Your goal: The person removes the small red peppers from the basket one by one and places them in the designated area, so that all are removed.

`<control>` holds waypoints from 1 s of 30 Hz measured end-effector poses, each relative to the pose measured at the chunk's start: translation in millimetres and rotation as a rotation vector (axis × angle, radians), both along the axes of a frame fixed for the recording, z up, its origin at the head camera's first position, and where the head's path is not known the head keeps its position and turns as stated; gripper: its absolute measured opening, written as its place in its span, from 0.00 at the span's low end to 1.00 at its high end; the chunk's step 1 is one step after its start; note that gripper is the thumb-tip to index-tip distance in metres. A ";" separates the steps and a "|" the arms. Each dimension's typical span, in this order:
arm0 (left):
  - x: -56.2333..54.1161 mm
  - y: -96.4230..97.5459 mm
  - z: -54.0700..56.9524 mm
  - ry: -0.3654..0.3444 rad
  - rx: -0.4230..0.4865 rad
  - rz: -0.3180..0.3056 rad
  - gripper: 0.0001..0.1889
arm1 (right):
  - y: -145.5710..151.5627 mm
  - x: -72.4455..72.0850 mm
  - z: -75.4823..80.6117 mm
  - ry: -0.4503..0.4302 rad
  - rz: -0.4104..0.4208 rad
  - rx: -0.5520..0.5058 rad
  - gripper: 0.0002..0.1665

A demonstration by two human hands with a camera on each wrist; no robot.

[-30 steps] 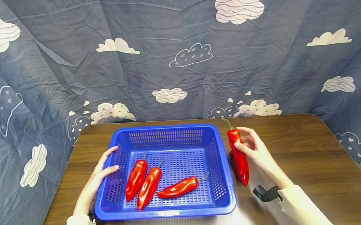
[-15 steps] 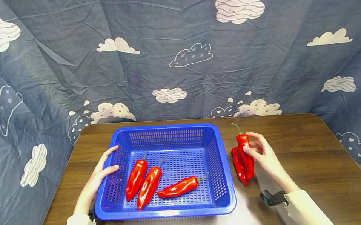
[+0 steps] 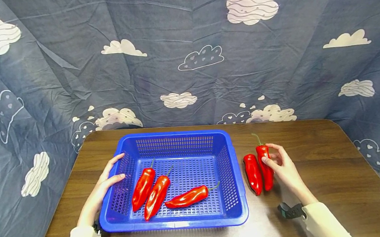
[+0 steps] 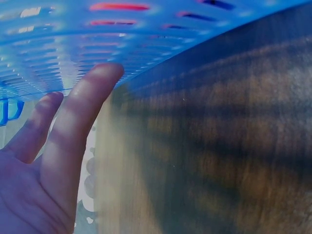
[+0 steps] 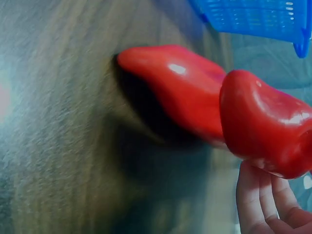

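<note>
My right hand [image 3: 284, 168] pinches a long red pepper [image 3: 267, 174] near its stem end, thumb on one side and fingers on the other. In the right wrist view this held pepper [image 5: 265, 122] overlaps a second red pepper [image 5: 178, 90], which lies on the table between it and the basket. Seen from the head, that second pepper [image 3: 253, 174] is close beside the held one. At the left, my left hand [image 3: 100, 190] grips the side of a blue plastic basket [image 3: 238, 172], two fingertips over the rim; in the left wrist view, other fingers [image 4: 73, 126] lie against the outer wall.
Three red peppers [image 3: 157, 197] with green stems lie inside the basket, two side by side at the left and one crosswise toward the right. The brown wooden table [image 3: 326, 164] extends to the right. A dark cloud-print curtain [image 3: 184, 75] hangs behind its far edge.
My right hand has moved right and toward me with the held pepper, uncovering the second pepper on the table. The left hand and basket have stayed put.
</note>
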State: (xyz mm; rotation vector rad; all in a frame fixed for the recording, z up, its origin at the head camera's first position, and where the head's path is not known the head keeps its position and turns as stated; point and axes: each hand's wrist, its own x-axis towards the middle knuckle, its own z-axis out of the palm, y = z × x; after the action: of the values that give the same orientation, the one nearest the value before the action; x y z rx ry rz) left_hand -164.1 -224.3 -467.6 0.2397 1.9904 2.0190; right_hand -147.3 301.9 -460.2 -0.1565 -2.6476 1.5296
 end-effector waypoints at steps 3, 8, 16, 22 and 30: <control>-0.1 0.0 -0.2 -0.003 0.003 0.000 0.31 | 2.2 0.2 -3.9 -0.029 -0.008 0.005 0.29; -0.2 0.4 -0.4 -0.008 0.006 0.001 0.31 | 6.1 -0.3 -9.2 -0.047 -0.010 0.001 0.30; 0.0 0.7 0.0 -0.004 0.007 0.000 0.31 | 8.8 -2.3 -16.3 -0.081 -0.044 0.059 0.30; 0.3 0.8 0.7 -0.004 0.012 -0.002 0.31 | 7.6 -3.4 -20.8 -0.092 -0.056 0.128 0.29; -0.4 0.3 0.0 0.003 0.002 0.002 0.31 | 5.2 -4.6 -24.0 -0.104 -0.059 0.236 0.28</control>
State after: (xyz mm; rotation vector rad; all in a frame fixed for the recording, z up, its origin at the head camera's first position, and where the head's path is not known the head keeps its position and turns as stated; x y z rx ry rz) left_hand -164.5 -224.0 -467.6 0.2408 1.9914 2.0231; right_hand -152.0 307.1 -484.2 -0.3021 -2.8495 1.2114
